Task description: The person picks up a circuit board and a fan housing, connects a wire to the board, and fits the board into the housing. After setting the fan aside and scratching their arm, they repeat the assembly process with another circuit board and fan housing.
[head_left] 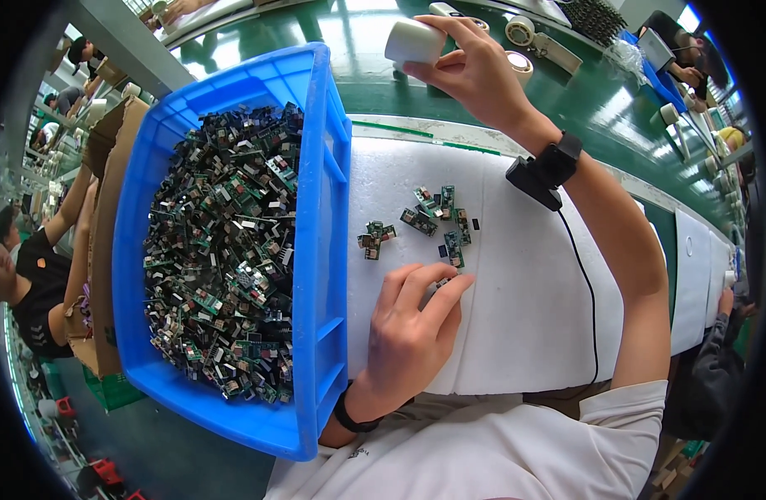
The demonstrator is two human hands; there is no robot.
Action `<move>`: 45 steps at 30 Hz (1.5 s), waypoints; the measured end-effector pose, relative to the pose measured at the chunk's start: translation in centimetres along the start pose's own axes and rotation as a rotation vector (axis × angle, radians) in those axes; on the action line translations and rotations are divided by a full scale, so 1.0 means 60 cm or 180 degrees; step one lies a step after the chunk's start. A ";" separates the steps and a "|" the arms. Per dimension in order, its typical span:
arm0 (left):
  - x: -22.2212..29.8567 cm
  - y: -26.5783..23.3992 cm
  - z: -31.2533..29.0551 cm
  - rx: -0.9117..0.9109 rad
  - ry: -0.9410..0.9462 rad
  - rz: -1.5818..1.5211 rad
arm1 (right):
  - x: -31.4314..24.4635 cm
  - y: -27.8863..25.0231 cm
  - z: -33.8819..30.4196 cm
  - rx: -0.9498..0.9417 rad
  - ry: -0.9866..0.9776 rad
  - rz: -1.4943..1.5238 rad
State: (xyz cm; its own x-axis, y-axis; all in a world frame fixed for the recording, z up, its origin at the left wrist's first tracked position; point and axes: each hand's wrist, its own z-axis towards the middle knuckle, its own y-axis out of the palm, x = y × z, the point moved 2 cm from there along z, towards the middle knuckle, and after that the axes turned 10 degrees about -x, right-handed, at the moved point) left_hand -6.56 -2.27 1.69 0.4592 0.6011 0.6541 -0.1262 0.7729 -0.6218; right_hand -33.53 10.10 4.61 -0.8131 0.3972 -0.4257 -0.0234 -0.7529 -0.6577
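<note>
My right hand (483, 71) is raised over the far side of the table, its fingers wrapped round a thick white roll (414, 42), which looks like tape. Low over the white foam sheet (533, 292), my left hand (412, 329) has its fingers bent and drawn together. Part of a small circuit board (440, 283) shows between those fingertips; the rest is hidden. Just beyond them lie several loose green circuit boards (433, 208) in a loose cluster, with a smaller pile of boards (374, 239) to the left. A tiny black piece (475, 224) rests beside the cluster.
A deep blue bin (320, 208) heaped with circuit boards (233, 250) stands close on my left. Beyond the foam runs a green table (383, 83) with tape rolls and a dispenser (558, 54). A black cable (587, 283) hangs from my right wrist. Co-workers sit on both sides.
</note>
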 end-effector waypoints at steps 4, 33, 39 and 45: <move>0.001 -0.001 -0.002 0.0075 -0.0064 -0.0092 | -0.022 -0.029 -0.009 0.0297 -0.0018 0.0005; 0.019 0.011 -0.009 0.0483 0.0174 -0.0110 | -0.322 -0.255 -0.368 -0.1395 0.1458 -0.1271; 0.086 0.027 -0.021 -0.0538 0.0592 -0.0720 | -0.323 -0.216 -0.391 -0.1653 0.1048 -0.1320; 0.116 0.077 -0.033 -0.1418 0.1484 -0.1232 | -0.320 -0.214 -0.396 -0.1649 0.0546 -0.1627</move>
State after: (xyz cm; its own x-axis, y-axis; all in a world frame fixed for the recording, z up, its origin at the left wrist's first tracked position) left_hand -2.22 5.07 2.53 0.7357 0.0783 0.6727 0.4423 0.6967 -0.5648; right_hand -3.82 24.63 6.45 -0.6712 0.7395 -0.0513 -0.0627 -0.1256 -0.9901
